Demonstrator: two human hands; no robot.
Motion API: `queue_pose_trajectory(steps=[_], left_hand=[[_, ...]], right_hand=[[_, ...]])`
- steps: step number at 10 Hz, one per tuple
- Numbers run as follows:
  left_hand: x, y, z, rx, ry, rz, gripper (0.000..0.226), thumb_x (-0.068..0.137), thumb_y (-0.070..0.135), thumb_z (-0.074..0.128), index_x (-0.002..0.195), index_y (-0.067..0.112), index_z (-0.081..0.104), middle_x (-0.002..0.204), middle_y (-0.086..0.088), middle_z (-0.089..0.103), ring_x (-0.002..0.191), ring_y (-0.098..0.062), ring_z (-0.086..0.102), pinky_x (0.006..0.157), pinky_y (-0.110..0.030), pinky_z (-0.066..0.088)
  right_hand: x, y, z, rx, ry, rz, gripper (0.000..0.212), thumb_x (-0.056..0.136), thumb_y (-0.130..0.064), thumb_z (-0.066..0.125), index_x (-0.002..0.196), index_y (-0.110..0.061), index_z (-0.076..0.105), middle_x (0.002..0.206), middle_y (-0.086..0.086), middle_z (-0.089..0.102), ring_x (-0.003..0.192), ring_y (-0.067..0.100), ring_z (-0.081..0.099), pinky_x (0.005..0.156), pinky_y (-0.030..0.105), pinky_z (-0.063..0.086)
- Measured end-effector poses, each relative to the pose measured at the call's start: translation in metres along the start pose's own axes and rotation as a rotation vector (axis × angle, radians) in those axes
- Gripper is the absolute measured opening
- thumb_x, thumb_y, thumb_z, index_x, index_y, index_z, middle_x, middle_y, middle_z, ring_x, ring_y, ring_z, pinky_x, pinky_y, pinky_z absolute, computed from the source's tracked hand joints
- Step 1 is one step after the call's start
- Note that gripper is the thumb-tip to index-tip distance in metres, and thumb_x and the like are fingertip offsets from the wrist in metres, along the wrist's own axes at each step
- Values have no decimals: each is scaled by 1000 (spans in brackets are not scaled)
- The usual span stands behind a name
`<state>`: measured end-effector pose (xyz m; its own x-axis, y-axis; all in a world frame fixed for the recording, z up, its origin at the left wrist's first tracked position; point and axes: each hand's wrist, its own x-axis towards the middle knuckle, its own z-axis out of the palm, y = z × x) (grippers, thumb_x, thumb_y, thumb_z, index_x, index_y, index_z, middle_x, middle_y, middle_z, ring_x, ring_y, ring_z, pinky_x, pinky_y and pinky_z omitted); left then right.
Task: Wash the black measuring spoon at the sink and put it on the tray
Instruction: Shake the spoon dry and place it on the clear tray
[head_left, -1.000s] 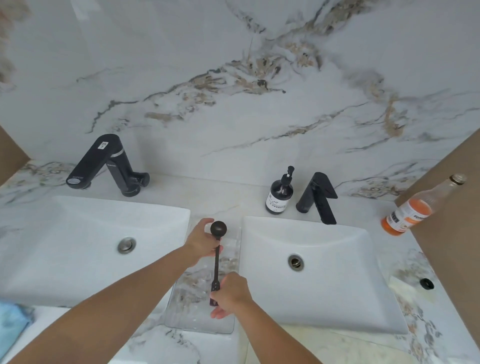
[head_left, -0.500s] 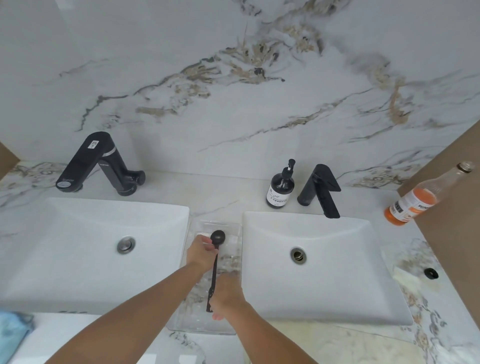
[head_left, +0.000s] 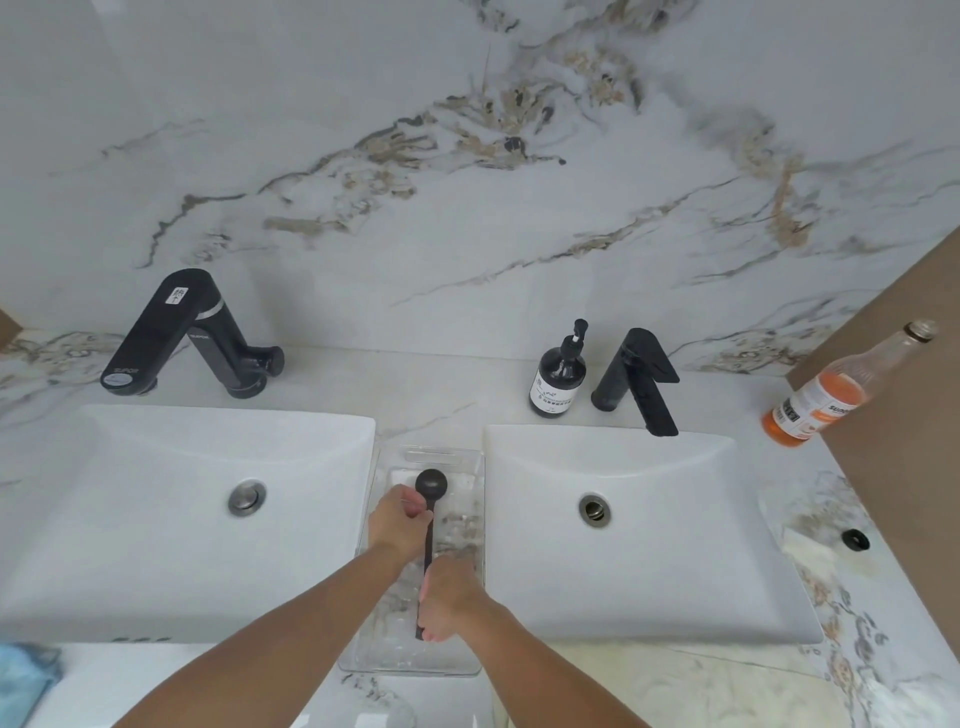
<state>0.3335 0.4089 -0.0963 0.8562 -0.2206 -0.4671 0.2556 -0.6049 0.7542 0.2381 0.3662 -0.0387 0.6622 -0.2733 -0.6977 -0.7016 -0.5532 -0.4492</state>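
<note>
The black measuring spoon (head_left: 429, 512) lies lengthwise over the clear plastic tray (head_left: 470, 519), its round bowl pointing to the wall. My left hand (head_left: 396, 526) pinches the handle just below the bowl. My right hand (head_left: 448, 600) grips the near end of the handle. The tray sits on the marble counter between the two white sinks. Whether the spoon rests on the tray's floor or hovers just above it I cannot tell.
The left sink (head_left: 156, 499) has a black faucet (head_left: 171, 332); the right sink (head_left: 649, 525) has a black faucet (head_left: 636, 379) and a dark soap bottle (head_left: 558, 379). An orange drink bottle (head_left: 831, 395) stands far right, a blue cloth (head_left: 23, 678) at the lower left.
Both hands have lowered the spoon and drawn it slightly toward me over the tray. The grip of each hand is unchanged.
</note>
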Motion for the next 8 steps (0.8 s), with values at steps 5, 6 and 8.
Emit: queue_pose_trajectory(steps=[5, 6, 8], left_hand=[[-9, 10, -16, 315, -161, 270, 33, 80, -10, 53, 71, 21, 55, 75, 1, 54, 74, -20, 53, 71, -24, 48], [-10, 12, -16, 316, -155, 259, 28, 82, -10, 54, 74, 17, 56, 78, -2, 55, 75, -21, 53, 71, -25, 48], [-17, 14, -22, 398, -125, 164, 10, 93, 9, 47, 100, 8, 54, 90, -4, 54, 82, -23, 55, 62, -26, 44]], right_hand=[[-12, 9, -21, 121, -129, 28, 31, 95, -6, 45, 69, -22, 42, 92, 10, 57, 84, 25, 57, 80, 38, 54], [-12, 16, -20, 115, -123, 12, 21, 95, -7, 45, 80, -20, 50, 100, 11, 56, 86, 24, 57, 86, 40, 55], [-6, 22, -18, 118, -107, 31, 22, 94, -5, 45, 112, -10, 56, 108, 20, 63, 86, 23, 57, 87, 40, 56]])
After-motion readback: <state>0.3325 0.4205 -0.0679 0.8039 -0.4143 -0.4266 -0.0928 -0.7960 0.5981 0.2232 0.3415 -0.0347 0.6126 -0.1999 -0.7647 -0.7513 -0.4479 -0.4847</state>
